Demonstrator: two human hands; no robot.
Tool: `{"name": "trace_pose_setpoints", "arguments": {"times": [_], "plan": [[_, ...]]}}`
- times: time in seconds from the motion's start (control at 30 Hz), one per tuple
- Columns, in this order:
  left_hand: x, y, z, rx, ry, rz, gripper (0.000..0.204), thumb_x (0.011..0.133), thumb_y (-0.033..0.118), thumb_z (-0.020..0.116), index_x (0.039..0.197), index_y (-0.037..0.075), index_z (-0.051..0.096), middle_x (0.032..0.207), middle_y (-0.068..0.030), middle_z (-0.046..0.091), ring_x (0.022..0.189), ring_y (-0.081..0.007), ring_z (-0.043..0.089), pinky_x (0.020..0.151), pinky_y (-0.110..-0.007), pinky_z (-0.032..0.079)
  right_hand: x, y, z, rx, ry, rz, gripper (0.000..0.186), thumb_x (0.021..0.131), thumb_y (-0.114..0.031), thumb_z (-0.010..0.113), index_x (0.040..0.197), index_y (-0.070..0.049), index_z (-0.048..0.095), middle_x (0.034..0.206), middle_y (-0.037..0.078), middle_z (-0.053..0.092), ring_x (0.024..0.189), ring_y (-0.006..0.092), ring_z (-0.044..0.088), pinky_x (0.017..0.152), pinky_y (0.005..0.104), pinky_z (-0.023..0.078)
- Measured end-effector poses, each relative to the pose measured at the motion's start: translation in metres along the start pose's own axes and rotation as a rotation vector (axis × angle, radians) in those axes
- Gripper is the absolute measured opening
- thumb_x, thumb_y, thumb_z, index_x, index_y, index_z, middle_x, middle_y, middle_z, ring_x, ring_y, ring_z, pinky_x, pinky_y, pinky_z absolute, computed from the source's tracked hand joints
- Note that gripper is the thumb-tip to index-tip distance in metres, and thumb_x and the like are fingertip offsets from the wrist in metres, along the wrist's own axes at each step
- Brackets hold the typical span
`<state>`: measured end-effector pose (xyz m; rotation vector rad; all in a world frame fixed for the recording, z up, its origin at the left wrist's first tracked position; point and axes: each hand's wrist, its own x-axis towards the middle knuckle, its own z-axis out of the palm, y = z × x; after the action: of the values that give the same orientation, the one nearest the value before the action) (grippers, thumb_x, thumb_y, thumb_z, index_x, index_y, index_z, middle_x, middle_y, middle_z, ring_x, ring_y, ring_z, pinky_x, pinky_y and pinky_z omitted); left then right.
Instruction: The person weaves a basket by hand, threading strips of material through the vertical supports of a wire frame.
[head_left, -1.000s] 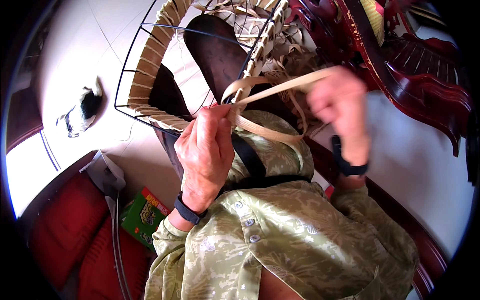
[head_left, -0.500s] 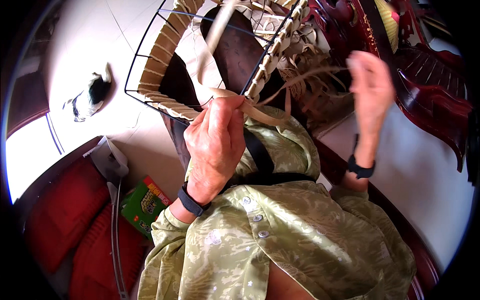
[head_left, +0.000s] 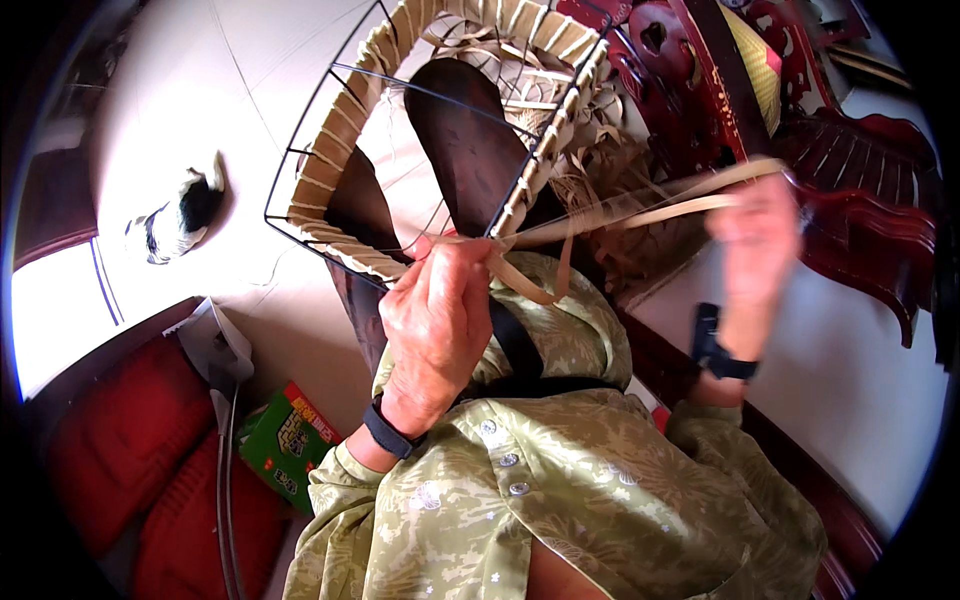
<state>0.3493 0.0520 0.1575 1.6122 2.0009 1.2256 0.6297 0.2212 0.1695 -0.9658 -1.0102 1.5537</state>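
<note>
A black wire basket frame [head_left: 318, 185] is tilted over my lap, its rim wrapped in tan flat strips. At its near corner my left hand [head_left: 438, 325] pinches a tan strip against the wire, fingers closed. To the right, blurred by motion, my right hand [head_left: 755, 240] grips the same pale strip [head_left: 660, 212], which stretches taut from the corner to the fingers and doubles back there. A short loop of strip [head_left: 545, 292] hangs beside the left fingers. The exact fingertip grip of the right hand is smeared.
Loose tan strips [head_left: 590, 200] pile on the floor beyond the frame. A carved dark red wooden chair [head_left: 850, 200] stands at right. A black-and-white cat [head_left: 180, 215] lies on the tiles at left. Red cushions [head_left: 130, 420] and a green box [head_left: 290, 445] are at lower left.
The strip, earlier looping up through the frame, is now drawn out to the right in my right hand. That hand has moved slightly right and down; my left hand stays at the corner.
</note>
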Motion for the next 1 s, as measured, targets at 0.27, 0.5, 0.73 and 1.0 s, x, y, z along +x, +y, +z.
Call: {"name": "trace_pose_setpoints", "arguments": {"times": [0.27, 0.5, 0.73, 1.0], "plan": [[0.004, -0.002, 0.003, 0.004, 0.004, 0.012, 0.015, 0.085, -0.002, 0.065, 0.097, 0.006, 0.060, 0.081, -0.0096, 0.064, 0.069, -0.0325, 0.065, 0.066, -0.038, 0.055, 0.016, -0.107, -0.098, -0.959, 0.854, -0.287, 0.041, 0.094, -0.027, 0.066, 0.120, 0.003, 0.062, 0.104, 0.017, 0.072, 0.073, 0.0200, 0.071, 0.064, 0.0274, 0.054], [0.002, -0.001, 0.005, 0.009, 0.034, 0.003, 0.018, 0.084, -0.004, 0.066, 0.098, 0.007, 0.060, 0.079, -0.0078, 0.065, 0.065, -0.0307, 0.064, 0.062, -0.037, 0.053, -0.014, 0.017, 0.106, -1.005, -0.270, -0.394, 0.027, 0.081, 0.000, 0.073, 0.107, -0.005, 0.073, 0.104, 0.004, 0.070, 0.088, 0.0107, 0.064, 0.070, 0.0229, 0.051], [0.002, 0.001, 0.010, 0.013, 0.126, -0.017, 0.017, 0.083, 0.000, 0.070, 0.095, 0.007, 0.060, 0.076, -0.0073, 0.064, 0.061, -0.0292, 0.063, 0.057, -0.035, 0.051, -0.002, 0.053, 0.143, -0.653, -0.800, -0.718, 0.034, 0.069, 0.007, 0.077, 0.099, -0.009, 0.075, 0.097, 0.005, 0.068, 0.084, 0.0202, 0.068, 0.070, 0.0303, 0.057], [0.001, 0.003, 0.009, -0.097, 0.096, -0.128, 0.028, 0.083, 0.009, 0.077, 0.101, 0.004, 0.056, 0.078, -0.0092, 0.066, 0.067, -0.0287, 0.067, 0.059, -0.037, 0.052, 0.025, 0.050, 0.167, -0.904, -0.850, -1.022, 0.012, 0.077, -0.015, 0.077, 0.075, -0.008, 0.067, 0.074, 0.001, 0.064, 0.068, 0.0200, 0.060, 0.064, 0.0325, 0.043]]}}
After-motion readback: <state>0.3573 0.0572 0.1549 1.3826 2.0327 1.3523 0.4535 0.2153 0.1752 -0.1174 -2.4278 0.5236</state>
